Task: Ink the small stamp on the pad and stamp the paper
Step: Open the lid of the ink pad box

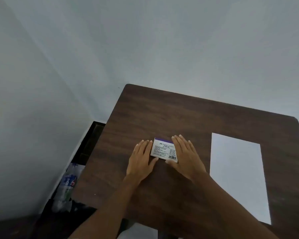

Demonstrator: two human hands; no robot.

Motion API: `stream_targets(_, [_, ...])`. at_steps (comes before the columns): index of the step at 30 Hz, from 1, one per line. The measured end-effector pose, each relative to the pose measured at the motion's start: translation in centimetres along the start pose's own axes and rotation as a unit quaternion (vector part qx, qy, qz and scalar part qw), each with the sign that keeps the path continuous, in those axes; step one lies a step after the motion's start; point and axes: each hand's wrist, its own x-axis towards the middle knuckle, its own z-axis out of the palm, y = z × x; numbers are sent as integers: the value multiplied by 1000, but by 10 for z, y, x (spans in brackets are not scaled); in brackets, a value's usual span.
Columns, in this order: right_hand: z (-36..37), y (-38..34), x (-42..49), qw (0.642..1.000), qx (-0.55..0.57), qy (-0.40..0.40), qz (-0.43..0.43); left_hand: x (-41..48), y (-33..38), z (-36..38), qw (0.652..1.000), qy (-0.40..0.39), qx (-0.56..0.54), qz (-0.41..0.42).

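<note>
A white stamp pad box (162, 150) with a purple top edge and printed label lies flat near the middle of the dark wooden table (188, 118). My left hand (141, 159) lies flat against the box's left side, thumb touching its lower corner. My right hand (185, 156) covers the box's right edge, fingers spread and stretched out. Neither hand grips it. A blank white sheet of paper (238, 175) lies to the right of my right hand. No stamp is in view.
The table stands against a pale wall, with its left edge over a gap by the corner. On the floor at the left lie plastic bottles (68, 183) and dark clutter. Something white (136, 232) shows below the table's near edge.
</note>
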Motion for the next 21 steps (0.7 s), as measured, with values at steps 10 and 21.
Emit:
stream_targets(10, [21,4,26,996,11,-86,-7,19,-20,9,997,-55,-32,43])
stream_targets(21, [31,14,36,994,26,-109,5,27,-24,11,996,-20,-66,64])
